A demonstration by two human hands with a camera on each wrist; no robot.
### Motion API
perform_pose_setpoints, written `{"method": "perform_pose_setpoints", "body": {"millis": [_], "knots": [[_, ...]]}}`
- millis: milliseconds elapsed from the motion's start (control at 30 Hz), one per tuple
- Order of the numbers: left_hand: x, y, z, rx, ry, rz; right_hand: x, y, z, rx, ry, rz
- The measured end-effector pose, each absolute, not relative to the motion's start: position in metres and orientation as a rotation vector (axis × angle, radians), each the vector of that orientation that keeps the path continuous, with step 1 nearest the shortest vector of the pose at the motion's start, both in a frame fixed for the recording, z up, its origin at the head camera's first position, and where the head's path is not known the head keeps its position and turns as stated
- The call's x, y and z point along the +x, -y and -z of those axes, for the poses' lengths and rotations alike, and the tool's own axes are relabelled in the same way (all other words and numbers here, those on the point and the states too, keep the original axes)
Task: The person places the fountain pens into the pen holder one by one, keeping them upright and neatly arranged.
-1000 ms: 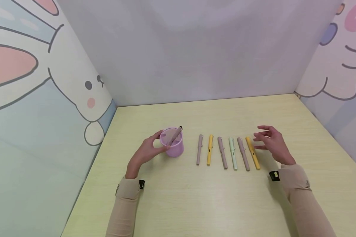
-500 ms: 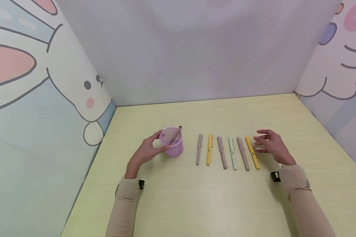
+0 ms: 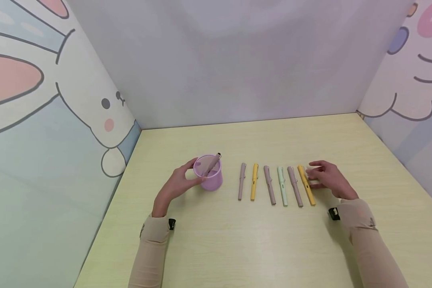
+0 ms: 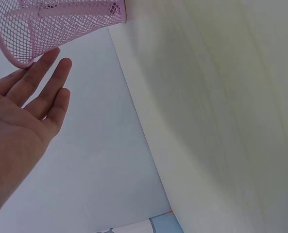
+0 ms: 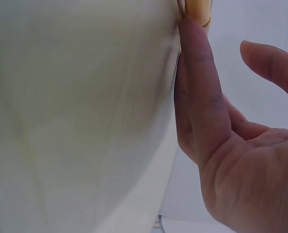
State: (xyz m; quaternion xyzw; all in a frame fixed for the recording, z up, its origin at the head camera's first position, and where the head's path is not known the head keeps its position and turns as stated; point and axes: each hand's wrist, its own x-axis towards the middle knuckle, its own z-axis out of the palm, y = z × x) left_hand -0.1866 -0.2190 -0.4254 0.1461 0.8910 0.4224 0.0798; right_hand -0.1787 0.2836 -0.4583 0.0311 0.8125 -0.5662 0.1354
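Note:
My left hand point(image 3: 176, 185) grips a pink-purple mesh pen holder point(image 3: 214, 184) by its rim, thumb on the near side and fingers at the far left side. One mauve pen point(image 3: 213, 163) leans inside it, cap above the rim. In the left wrist view the mesh wall point(image 4: 66, 22) shows above the fingers. My right hand point(image 3: 330, 179) is low beside the rightmost yellow pen point(image 3: 307, 186), fingers loosely bent. In the right wrist view a fingertip is right at the end of that yellow pen point(image 5: 198, 10), while the thumb stands apart from it.
Left of the right hand's pen lie a mauve pen point(image 3: 295, 187), a mint green pen point(image 3: 282, 187), another mauve pen point(image 3: 269, 185), a yellow pen point(image 3: 254, 182) and a third mauve pen point(image 3: 242, 181), in a row on the pale wooden table point(image 3: 234, 244). Printed panels enclose the sides.
My right hand has lowered and moved slightly left, its fingers drawing in toward the rightmost yellow pen. The left hand and the pen holder have stayed in place.

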Motion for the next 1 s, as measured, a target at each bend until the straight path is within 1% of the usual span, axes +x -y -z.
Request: {"method": "perform_pose_setpoints", "body": {"millis": [500,1000], "knots": [[-0.187,0.22,0.426,0.446,-2.664,-1.269,-0.185,-0.28,0.453,0.157,-2.348,1.459],[-0.187,0.219,0.425,0.449,-2.669,-1.262,-0.187,-0.273,0.452,0.116,-2.374,1.377]]}}
